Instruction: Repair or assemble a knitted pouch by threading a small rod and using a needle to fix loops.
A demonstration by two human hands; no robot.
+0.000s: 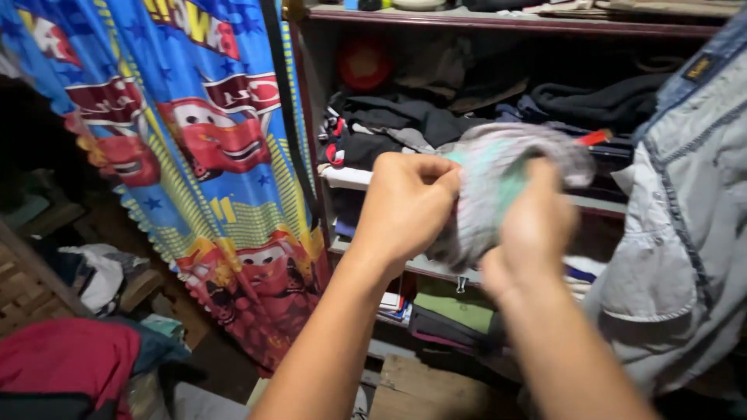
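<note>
Looking down from my head, my left hand (408, 204) and right hand (535, 222) are both closed on a bunched grey-green cloth (498, 175), held up between them at chest height. Behind my hands the shelf unit (498, 23) holds folded dark clothes (412, 124) in untidy stacks. Left of my left hand hangs a cartoon-car curtain (202, 140); right of my right hand, a denim jacket (685, 233).

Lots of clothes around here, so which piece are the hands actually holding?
The pale grey-green cloth, bunched between the left hand and right hand. The dark clothes lie on shelves; the grey shirt hangs untouched.
</note>
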